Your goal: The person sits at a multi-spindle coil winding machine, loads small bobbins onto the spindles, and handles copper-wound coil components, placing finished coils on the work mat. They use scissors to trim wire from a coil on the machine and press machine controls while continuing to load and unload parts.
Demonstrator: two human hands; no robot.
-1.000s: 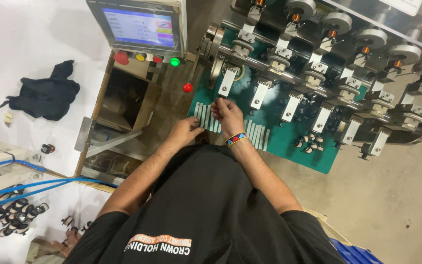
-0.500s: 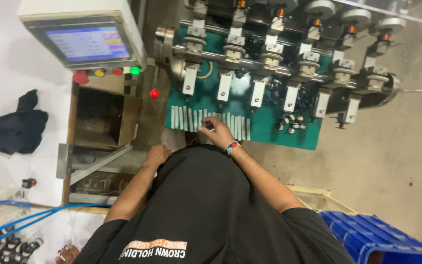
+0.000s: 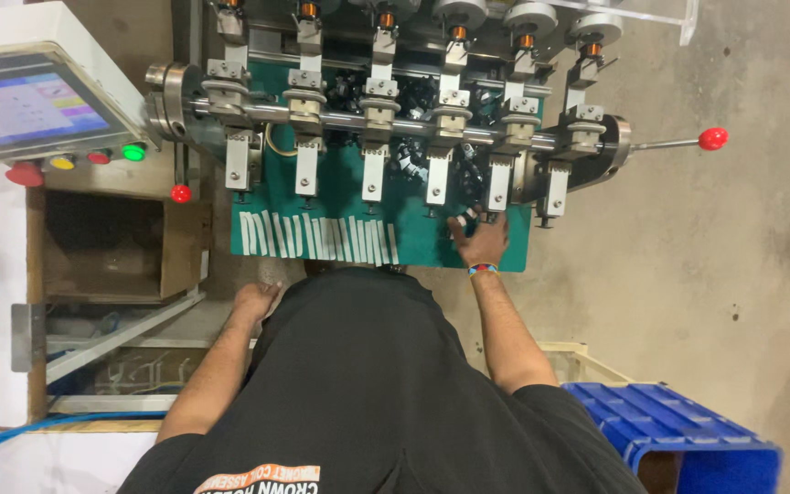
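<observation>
Right hand spread flat on green machine bed, fingertips under clamp at 12; likely pinch risk. Left hand state unclear.

Control box with touch screen far left of the grip — red, yellow and green buttons under it. Open cardboard box below that. Red-knobbed lever up right. Blue plastic crate low right — bare concrete floor beyond.
</observation>
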